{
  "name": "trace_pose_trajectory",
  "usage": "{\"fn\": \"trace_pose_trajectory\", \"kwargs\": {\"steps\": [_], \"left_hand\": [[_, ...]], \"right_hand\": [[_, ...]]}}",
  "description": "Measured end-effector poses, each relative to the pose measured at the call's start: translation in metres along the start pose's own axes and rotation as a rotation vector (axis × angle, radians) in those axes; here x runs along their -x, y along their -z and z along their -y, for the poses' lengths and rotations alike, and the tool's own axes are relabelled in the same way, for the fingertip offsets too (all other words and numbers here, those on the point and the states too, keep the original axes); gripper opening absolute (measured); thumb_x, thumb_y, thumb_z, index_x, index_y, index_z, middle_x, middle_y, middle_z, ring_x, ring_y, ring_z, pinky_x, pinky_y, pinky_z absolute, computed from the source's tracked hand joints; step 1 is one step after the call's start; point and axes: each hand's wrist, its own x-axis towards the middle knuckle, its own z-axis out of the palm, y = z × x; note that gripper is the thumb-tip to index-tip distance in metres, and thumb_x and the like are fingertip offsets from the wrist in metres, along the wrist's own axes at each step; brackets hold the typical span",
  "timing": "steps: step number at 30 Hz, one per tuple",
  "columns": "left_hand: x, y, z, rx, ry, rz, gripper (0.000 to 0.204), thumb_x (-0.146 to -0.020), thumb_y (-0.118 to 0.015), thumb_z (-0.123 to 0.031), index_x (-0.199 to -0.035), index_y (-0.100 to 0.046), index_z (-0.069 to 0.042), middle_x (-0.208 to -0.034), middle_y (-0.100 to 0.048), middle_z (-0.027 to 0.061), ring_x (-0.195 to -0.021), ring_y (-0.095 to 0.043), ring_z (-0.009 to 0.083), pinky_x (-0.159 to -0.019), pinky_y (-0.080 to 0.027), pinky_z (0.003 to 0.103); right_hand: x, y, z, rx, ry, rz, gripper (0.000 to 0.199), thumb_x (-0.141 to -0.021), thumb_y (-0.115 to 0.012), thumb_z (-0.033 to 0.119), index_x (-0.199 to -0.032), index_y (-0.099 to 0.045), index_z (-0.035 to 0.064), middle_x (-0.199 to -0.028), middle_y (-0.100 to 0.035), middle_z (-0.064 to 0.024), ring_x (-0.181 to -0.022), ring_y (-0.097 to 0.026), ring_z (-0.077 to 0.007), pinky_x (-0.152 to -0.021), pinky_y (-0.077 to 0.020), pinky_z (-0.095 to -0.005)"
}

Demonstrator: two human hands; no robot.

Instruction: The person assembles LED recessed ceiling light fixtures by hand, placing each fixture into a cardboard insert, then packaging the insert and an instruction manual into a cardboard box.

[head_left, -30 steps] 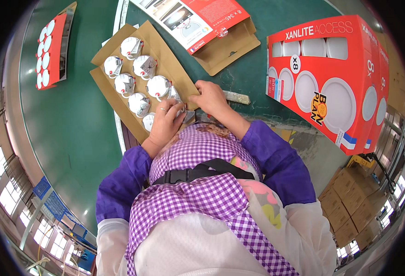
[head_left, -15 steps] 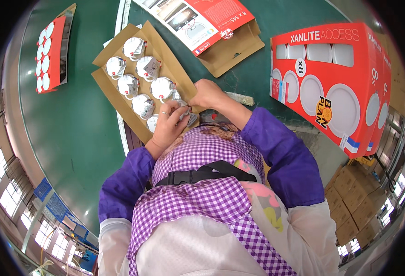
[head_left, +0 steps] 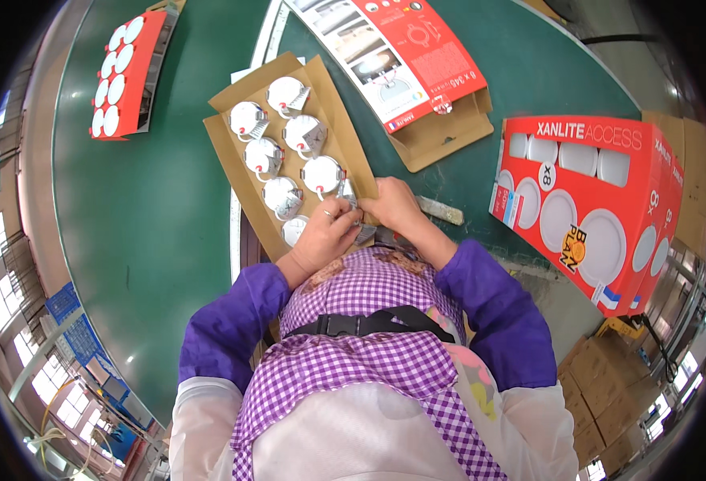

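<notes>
1. The person is looking down at a brown cardboard tray (head_left: 232, 172) that is lying tilted on the green tabletop (head_left: 152, 240), just in front of the body.
2. White round lamp fittings (head_left: 321, 173) are sitting in two rows in the tray, each in its own round hole; seven are showing clearly, and an eighth at the near right corner is mostly hidden by the hands.
3. The left hand (head_left: 326, 234) is resting on the near end of the tray, fingers curled down over the fitting at the near right corner (head_left: 348, 192). It is touching the fitting, but I cannot tell if it is really gripping it.
4. The right hand (head_left: 390, 204) is lying just beside the left hand, at the right edge of the tray. Its fingers are bent and are pressing on the cardboard edge and the same fitting; the grip itself is hidden.
5. A flat red and white printed carton (head_left: 405, 60) is lying open beyond the tray, near its far right side.
6. A big red box with white circles (head_left: 601, 208) is standing to the right, well apart from the hands.
7. Another red pack with white circles (head_left: 124, 76) is lying far to the left on the tabletop.
</notes>
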Motion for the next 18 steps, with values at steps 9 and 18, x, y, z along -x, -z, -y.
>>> {"fn": "trace_pose_trajectory", "kwargs": {"steps": [9, 18], "left_hand": [[0.010, 0.005, -0.007, -0.273, -0.003, 0.073, 0.031, -0.075, -0.070, -0.014, -0.106, -0.063, -0.011, -0.097, -0.053, 0.0038, -0.091, -0.054, 0.0219, -0.088, -0.038, 0.038], [0.000, 0.050, -0.019, -0.135, 0.063, -0.184, 0.023, -0.073, -0.071, -0.005, -0.095, -0.065, -0.008, -0.094, -0.057, 0.0070, -0.087, -0.055, 0.0260, -0.083, -0.041, 0.040]], "right_hand": [[0.004, -0.009, -0.001, 0.025, 0.009, -0.119, 0.037, -0.075, -0.071, 0.026, -0.103, -0.063, 0.0036, -0.092, -0.067, -0.0196, -0.088, -0.063, -0.0382, -0.075, -0.0500, -0.0448], [0.007, -0.006, -0.023, -0.104, 0.015, -0.096, 0.036, -0.076, -0.073, 0.027, -0.099, -0.063, 0.0008, -0.085, -0.068, -0.0181, -0.080, -0.067, -0.0326, -0.070, -0.0506, -0.0387]]}}
